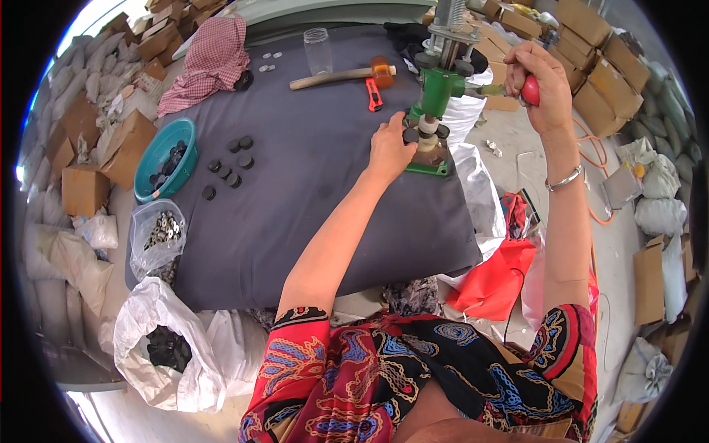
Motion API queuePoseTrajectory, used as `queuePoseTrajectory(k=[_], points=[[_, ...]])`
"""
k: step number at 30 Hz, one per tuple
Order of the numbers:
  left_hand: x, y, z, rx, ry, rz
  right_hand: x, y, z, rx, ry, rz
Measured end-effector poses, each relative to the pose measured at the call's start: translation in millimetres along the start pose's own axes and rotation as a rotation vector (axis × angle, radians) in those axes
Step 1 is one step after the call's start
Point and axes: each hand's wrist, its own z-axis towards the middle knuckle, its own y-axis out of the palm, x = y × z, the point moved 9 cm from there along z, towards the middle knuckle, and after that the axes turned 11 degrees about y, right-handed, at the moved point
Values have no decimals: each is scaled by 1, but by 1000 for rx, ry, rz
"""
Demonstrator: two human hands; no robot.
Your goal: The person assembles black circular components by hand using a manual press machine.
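Observation:
A green hand press (pixel 437 94) stands near the table's right edge, with a pale die (pixel 427 127) under its ram. My right hand (pixel 543 77) is closed round the red ball knob (pixel 530 90) of the press lever, raised to the right of the press. Low beside the die, my left hand (pixel 390 151) has its thumb and forefinger curved about a black round cap (pixel 410 136); its other fingers are partly hidden. A second black round piece (pixel 443 131) sits on the far side of the die. Several loose black caps (pixel 245 160) lie left of my left hand.
Behind my left hand are a wooden-handled mallet (pixel 332 77), a red utility knife (pixel 374 94) and a clear jar (pixel 318 52). At left stand a teal basin (pixel 190 151) of black pieces and a plastic bag (pixel 140 244) of small metal parts. A white sack (pixel 136 340) stands below.

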Motion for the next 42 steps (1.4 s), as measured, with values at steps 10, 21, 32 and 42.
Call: queuePoseTrajectory(k=[10, 21, 32, 42], points=[[-7, 38, 15, 37, -53, -97, -2, 2, -7, 2, -29, 6], [-12, 24, 6, 128, -83, -180, 57, 40, -118, 101, -485, -592], [-95, -237, -142, 528, -140, 545, 50, -6, -73, 144, -40, -298], [-185, -338, -202, 306, -546, 948, 0, -3, 9, 20, 70, -53]])
